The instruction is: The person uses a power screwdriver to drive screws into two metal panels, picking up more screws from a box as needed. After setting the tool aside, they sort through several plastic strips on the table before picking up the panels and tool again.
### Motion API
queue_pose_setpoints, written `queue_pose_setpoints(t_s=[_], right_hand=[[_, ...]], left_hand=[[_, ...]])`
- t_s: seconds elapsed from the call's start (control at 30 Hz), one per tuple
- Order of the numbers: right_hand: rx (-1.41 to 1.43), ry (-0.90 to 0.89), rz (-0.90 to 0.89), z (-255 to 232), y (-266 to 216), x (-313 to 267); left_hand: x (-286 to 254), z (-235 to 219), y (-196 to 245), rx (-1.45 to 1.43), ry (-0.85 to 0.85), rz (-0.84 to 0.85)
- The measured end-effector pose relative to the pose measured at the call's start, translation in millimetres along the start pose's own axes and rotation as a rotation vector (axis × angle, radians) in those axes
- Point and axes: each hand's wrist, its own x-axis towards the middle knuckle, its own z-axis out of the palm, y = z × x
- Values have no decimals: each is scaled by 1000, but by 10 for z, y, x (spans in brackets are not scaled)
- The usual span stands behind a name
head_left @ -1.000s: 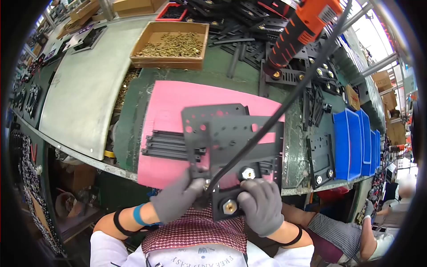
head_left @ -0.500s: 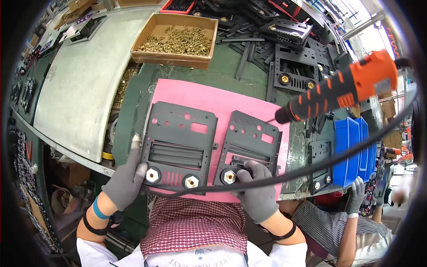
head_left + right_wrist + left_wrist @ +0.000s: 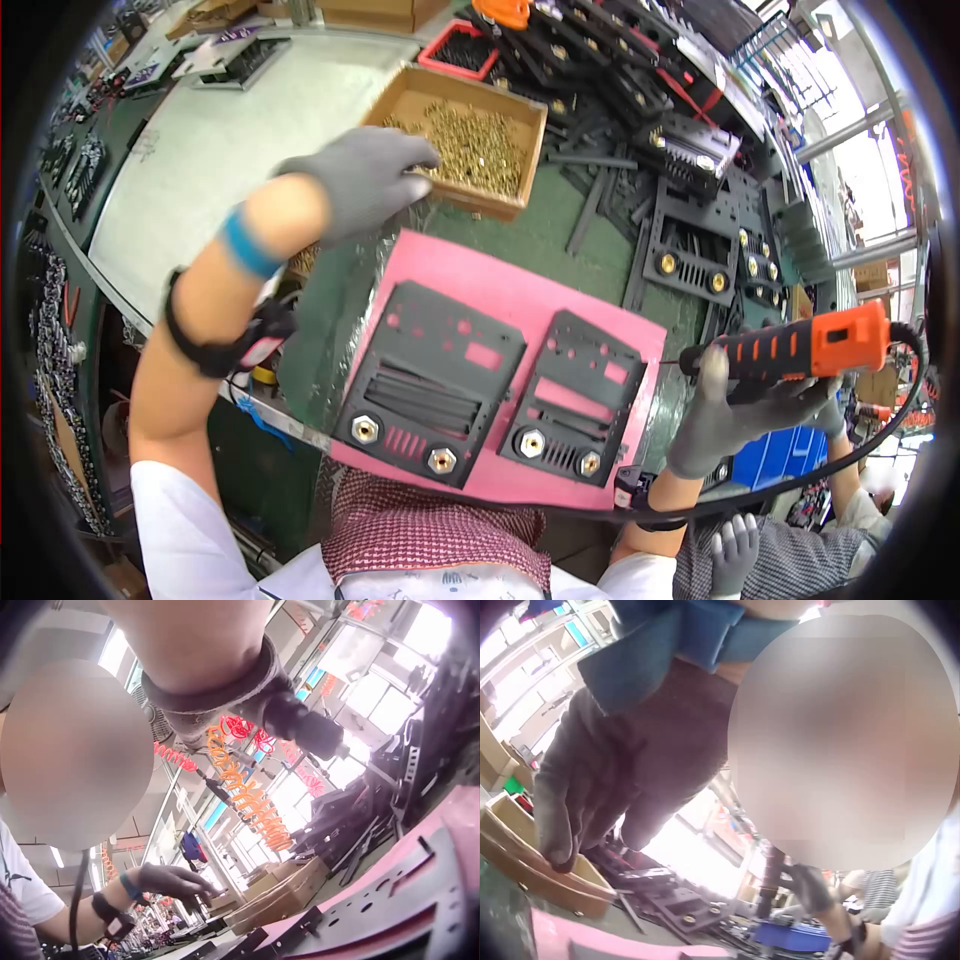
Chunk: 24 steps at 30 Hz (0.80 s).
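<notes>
Now my left hand (image 3: 365,180) hovers over the near edge of the box (image 3: 462,140) of brass nuts, fingers loosely bent and holding nothing that I can see. My right hand (image 3: 735,415) grips the orange driver (image 3: 790,350) off the mat's right edge. Two black panels (image 3: 435,375) lie side by side on the pink mat (image 3: 520,275).

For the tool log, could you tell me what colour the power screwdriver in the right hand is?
The power screwdriver is orange with black grip sections, clearest in the head view.
</notes>
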Motion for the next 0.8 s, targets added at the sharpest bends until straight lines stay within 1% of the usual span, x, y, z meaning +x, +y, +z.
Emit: queue_pose_setpoints(t_s=[0.03, 0.1, 0.13, 0.17, 0.23, 0.27, 0.3, 0.33, 0.37, 0.43, 0.47, 0.5, 0.57, 0.6, 0.63, 0.67, 0.7, 0.8], right_hand=[[-33, 55, 50, 127, 34, 54], [-301, 99, -39, 151, 193, 69], [-66, 62, -15, 182, 202, 41], [-22, 85, -8, 208, 174, 31], [50, 95, -121, 222, 164, 72], [69, 83, -131, 195, 191, 57], [71, 86, -132, 145, 226, 11], [86, 93, -38, 103, 250, -42], [100, 98, 60, 95, 271, -69], [76, 124, 58, 104, 301, -56], [64, 124, 37, 102, 323, -52], [50, 123, 19, 91, 337, -58], [46, 147, 61, 102, 311, -40], [53, 118, 61, 81, 343, -46], [58, 86, 63, 69, 342, -44], [54, 119, -12, 102, 361, -16], [49, 79, 30, 41, 423, 0], [-54, 162, 106, 6, 358, 48]], left_hand=[[247, 157, -152, 40, 73, -11], [594, 328, -345, 101, 31, -125], [687, 312, -345, 133, -33, -179], [782, 313, -344, 128, -122, -262], [899, 300, -342, 46, -240, -234], [940, 299, -311, 50, -236, -234], [980, 314, -265, 89, -303, -271], [1022, 311, -209, 128, -369, -309], [1070, 320, -181, 130, -369, -309], [1151, 345, -146, 122, -417, -443], [1187, 362, -142, 124, -423, -442], [1229, 384, -144, 117, -390, -358], [1312, 410, -115, 100, -327, -187], [1358, 429, -93, 172, -312, -158], [1384, 454, -80, 165, -326, -154], [1400, 496, -73, 172, -325, -194], [1400, 536, -29, 174, -338, -229], [1408, 712, -125, 185, -239, -145]])
